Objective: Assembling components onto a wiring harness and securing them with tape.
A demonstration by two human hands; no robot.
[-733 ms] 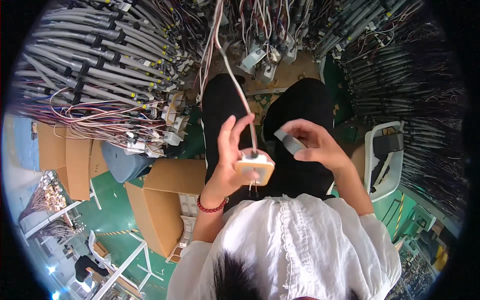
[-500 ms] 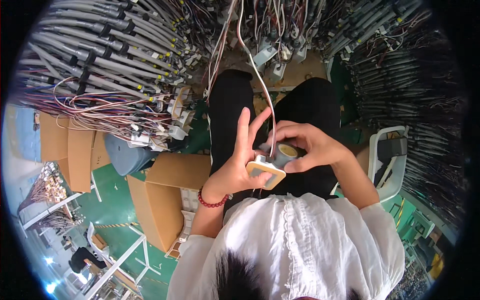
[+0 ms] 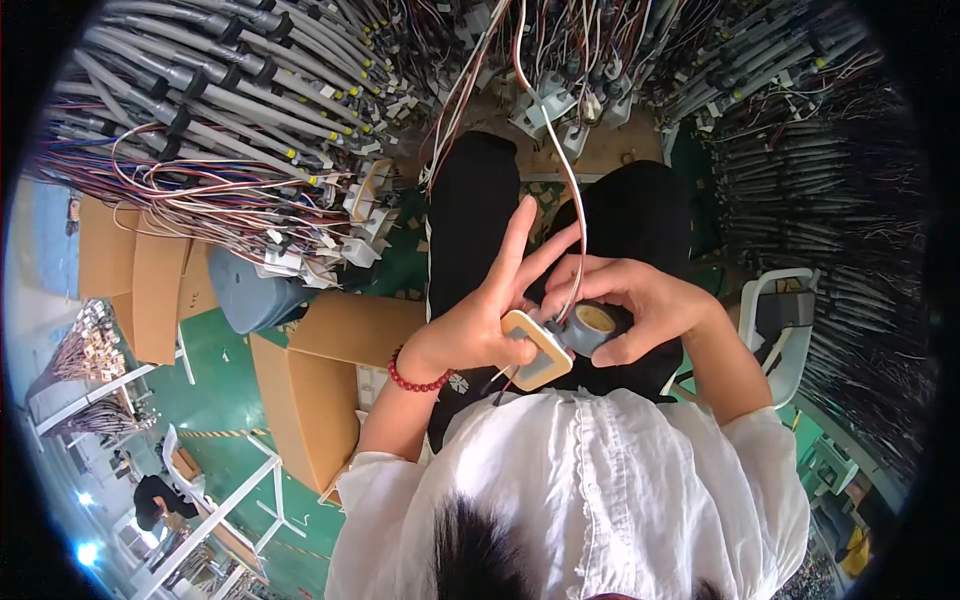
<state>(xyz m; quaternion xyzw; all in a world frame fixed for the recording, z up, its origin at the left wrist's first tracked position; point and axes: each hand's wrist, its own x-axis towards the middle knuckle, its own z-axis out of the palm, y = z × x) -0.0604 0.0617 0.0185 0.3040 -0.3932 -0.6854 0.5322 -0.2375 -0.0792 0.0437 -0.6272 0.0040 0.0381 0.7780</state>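
Note:
My left hand (image 3: 485, 325) pinches a small rounded rectangular plate (image 3: 547, 347) with a white rim and tan face. Thumb and lower fingers hold it while two other fingers stretch upward. A long white-and-dark-red wire pair (image 3: 573, 185) hangs from above and reaches the back of the plate. Loose wire ends (image 3: 506, 380) show beneath the plate, beside my left thumb. My right hand (image 3: 655, 305) curls around a grey roll of tape (image 3: 582, 340) with a tan core, close against the wires and plate. The spot where tape and wires meet is partly hidden by fingers.
Thick bundles of grey cables (image 3: 215, 85) hang at the left, with more dark bundles (image 3: 810, 190) at the right. Open cardboard boxes (image 3: 305, 400), a blue-grey stool (image 3: 250, 290) and a white plastic chair (image 3: 775, 330) stand close by. Further left, a person (image 3: 160, 500) is at a bench.
The plate has turned and tilted in my left hand, and loose wire ends now show below it. The tape roll stays in my right hand beside it. The view has shifted slightly.

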